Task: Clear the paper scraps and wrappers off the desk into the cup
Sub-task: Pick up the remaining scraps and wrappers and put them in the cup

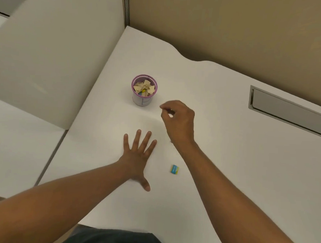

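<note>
My left hand [136, 159] lies flat on the white surface [219, 142], palm down, fingers spread apart and holding nothing. My right hand [178, 120] hovers above the surface at about one o'clock from the left one, its fingertips [163, 107] pinched together; something tiny may be caught between them, but it is too small for me to tell what.

The cup [144, 90] (purple mesh, with a pale sleeve around its lower wall) stands upright at about eleven o'clock from my right hand, near it but not touching. Inside it lie tan paper scraps [144, 86], piled close to the rim, with a bit of yellow and blue showing among them.

One wrapper [174, 169], blue and yellow, rests on the surface between my forearms, at roughly four o'clock from my left hand and clear of both arms. A grey recessed cover [289, 112] sits in the surface far off at three o'clock.
</note>
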Demonstrator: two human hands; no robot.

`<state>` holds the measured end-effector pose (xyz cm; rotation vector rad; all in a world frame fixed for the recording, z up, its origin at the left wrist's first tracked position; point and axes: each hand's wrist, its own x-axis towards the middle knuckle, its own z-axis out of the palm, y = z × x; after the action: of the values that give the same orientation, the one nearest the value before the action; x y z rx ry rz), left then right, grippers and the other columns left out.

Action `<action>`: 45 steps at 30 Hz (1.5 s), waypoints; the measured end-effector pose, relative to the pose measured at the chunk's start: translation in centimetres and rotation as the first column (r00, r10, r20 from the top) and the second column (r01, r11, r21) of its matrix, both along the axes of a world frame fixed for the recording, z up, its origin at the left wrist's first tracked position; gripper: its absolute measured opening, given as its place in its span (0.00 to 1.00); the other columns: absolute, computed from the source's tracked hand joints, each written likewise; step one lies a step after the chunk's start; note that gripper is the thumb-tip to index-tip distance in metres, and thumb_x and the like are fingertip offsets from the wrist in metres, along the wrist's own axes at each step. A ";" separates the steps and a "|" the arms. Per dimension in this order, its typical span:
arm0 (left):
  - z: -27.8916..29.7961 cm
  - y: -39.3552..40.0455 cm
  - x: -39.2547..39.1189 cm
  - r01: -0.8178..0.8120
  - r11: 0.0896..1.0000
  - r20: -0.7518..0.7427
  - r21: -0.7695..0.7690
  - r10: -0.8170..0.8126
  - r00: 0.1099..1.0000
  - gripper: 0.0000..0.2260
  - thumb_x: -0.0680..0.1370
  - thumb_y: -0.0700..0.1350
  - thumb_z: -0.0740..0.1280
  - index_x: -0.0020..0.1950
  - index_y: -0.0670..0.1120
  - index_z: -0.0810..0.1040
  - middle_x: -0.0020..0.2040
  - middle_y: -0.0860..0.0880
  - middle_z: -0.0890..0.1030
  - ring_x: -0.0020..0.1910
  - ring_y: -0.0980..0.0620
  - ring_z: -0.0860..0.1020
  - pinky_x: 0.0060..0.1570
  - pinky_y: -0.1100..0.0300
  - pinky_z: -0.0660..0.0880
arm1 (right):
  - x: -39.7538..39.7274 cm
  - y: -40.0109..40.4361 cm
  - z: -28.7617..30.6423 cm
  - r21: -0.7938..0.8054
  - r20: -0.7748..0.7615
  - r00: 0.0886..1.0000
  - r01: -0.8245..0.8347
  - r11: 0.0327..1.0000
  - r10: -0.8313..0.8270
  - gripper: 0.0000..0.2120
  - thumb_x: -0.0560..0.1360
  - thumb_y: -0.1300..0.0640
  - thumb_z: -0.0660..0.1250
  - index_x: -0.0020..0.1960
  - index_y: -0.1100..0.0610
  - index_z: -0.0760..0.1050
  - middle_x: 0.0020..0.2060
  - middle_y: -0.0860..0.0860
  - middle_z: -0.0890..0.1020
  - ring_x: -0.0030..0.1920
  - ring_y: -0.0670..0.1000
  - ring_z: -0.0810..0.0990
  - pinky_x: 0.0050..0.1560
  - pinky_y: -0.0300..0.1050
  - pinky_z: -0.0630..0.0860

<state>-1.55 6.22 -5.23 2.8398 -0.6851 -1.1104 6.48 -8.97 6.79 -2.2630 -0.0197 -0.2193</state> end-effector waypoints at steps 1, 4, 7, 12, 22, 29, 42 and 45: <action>-0.1 0.0 0.0 -0.001 1.000 0.000 0.001 0.001 1.000 0.79 0.48 0.87 0.64 0.73 0.50 0.14 0.75 0.41 0.15 0.72 0.30 0.15 0.67 0.18 0.29 | 2.2 1.3 0.5 -0.040 0.030 0.999 -0.032 0.999 0.034 0.08 0.74 0.66 0.70 0.49 0.57 0.86 0.46 0.49 0.86 0.45 0.45 0.84 0.50 0.37 0.82; -0.4 -0.1 0.0 -0.009 1.000 0.025 0.006 0.009 1.000 0.80 0.47 0.87 0.65 0.72 0.50 0.13 0.75 0.41 0.15 0.71 0.30 0.15 0.66 0.18 0.26 | 7.5 4.1 0.7 -0.144 -0.012 0.995 -0.104 0.984 0.103 0.09 0.75 0.67 0.68 0.51 0.59 0.85 0.47 0.53 0.87 0.47 0.51 0.84 0.51 0.46 0.82; -0.6 0.0 -0.1 -0.008 1.000 0.051 0.001 0.008 0.999 0.81 0.47 0.86 0.66 0.71 0.49 0.12 0.75 0.41 0.15 0.71 0.30 0.15 0.64 0.19 0.23 | 10.3 5.2 -0.2 -0.246 -0.131 0.975 -0.209 0.946 0.181 0.10 0.76 0.66 0.67 0.52 0.57 0.84 0.49 0.55 0.86 0.51 0.55 0.82 0.53 0.50 0.81; -0.3 0.3 -0.1 -0.010 1.000 0.075 -0.023 0.012 0.997 0.80 0.51 0.85 0.68 0.74 0.49 0.15 0.76 0.40 0.16 0.72 0.30 0.16 0.66 0.20 0.25 | 10.9 4.6 0.1 -0.233 -0.164 0.963 -0.250 0.940 0.215 0.12 0.80 0.63 0.65 0.57 0.54 0.85 0.54 0.53 0.85 0.58 0.53 0.81 0.57 0.44 0.79; 5.5 -5.1 -3.3 -0.146 0.965 0.097 -0.217 0.170 0.981 0.32 0.79 0.60 0.71 0.77 0.47 0.65 0.76 0.43 0.65 0.71 0.39 0.70 0.61 0.45 0.75 | 0.1 -7.9 -3.8 -0.158 -0.422 0.905 -0.138 0.978 0.060 0.13 0.77 0.64 0.69 0.59 0.55 0.82 0.56 0.50 0.83 0.50 0.49 0.81 0.58 0.45 0.79; 4.3 -9.6 -4.7 0.097 0.959 0.161 -0.265 -0.055 0.985 0.20 0.85 0.48 0.65 0.76 0.45 0.69 0.76 0.41 0.67 0.64 0.41 0.73 0.50 0.47 0.79 | -3.2 -8.7 -7.7 -0.252 -0.543 0.793 -0.467 0.848 0.276 0.24 0.77 0.66 0.70 0.69 0.49 0.77 0.73 0.50 0.69 0.71 0.50 0.70 0.67 0.38 0.70; 10.3 -1.4 5.7 -0.356 0.438 0.158 -0.826 0.784 0.600 0.09 0.80 0.37 0.72 0.59 0.44 0.83 0.57 0.48 0.80 0.47 0.50 0.83 0.53 0.49 0.83 | -3.4 -7.9 -7.6 -0.111 -0.398 0.911 -0.166 0.980 0.109 0.14 0.76 0.56 0.73 0.62 0.51 0.81 0.54 0.47 0.81 0.53 0.49 0.81 0.57 0.43 0.78; 11.4 0.6 10.9 -0.351 0.394 0.180 -0.849 0.842 0.509 0.09 0.77 0.38 0.74 0.57 0.44 0.82 0.56 0.47 0.82 0.50 0.46 0.84 0.54 0.49 0.82 | -2.7 -6.0 -6.1 0.078 -0.354 0.930 -0.076 0.994 0.099 0.14 0.74 0.59 0.75 0.59 0.53 0.81 0.53 0.47 0.83 0.49 0.47 0.83 0.55 0.46 0.82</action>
<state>9.34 6.84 6.18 2.2322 0.0943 0.2427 3.81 -14.98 0.73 -2.2014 0.0775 0.2397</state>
